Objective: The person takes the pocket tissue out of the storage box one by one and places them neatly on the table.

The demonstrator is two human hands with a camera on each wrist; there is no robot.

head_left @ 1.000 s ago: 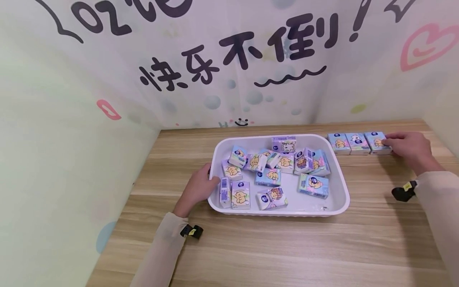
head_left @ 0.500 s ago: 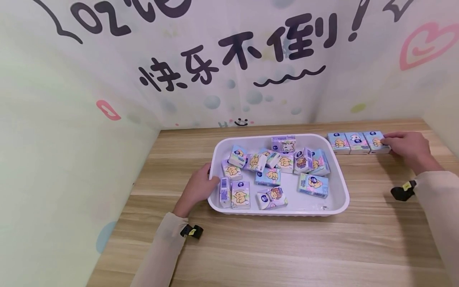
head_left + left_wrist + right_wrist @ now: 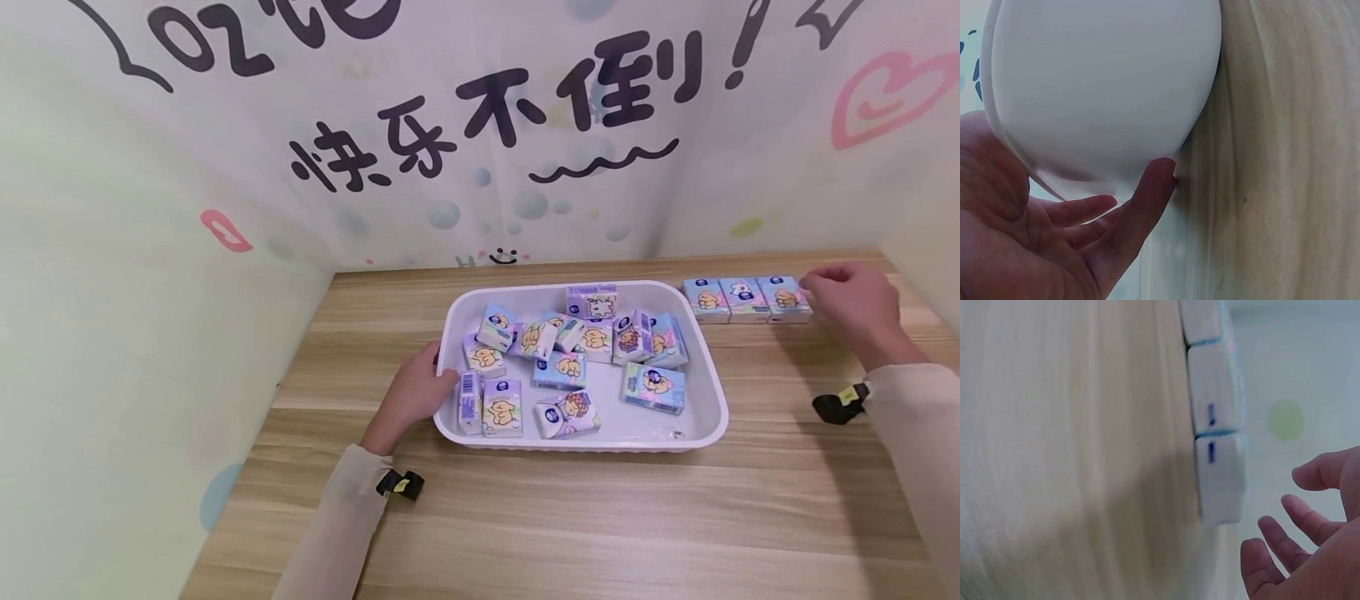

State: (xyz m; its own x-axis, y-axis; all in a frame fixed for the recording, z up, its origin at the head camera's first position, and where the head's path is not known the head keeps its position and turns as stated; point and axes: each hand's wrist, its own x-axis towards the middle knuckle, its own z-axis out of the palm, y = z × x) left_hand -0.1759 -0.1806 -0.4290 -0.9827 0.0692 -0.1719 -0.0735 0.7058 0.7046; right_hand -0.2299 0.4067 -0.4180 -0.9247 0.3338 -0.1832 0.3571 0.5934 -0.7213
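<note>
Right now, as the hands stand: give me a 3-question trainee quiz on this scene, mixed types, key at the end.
1. Count: how many packets are lined up just to the right of the white tray?
2. True or false: the right hand is holding nothing.
3. Multiple choice: the left hand is holding
A) a packet
B) the edge of the white tray
C) nothing

Key: 1. Three. 2. True; the right wrist view shows its fingers apart with nothing between them. 3. B.
</note>
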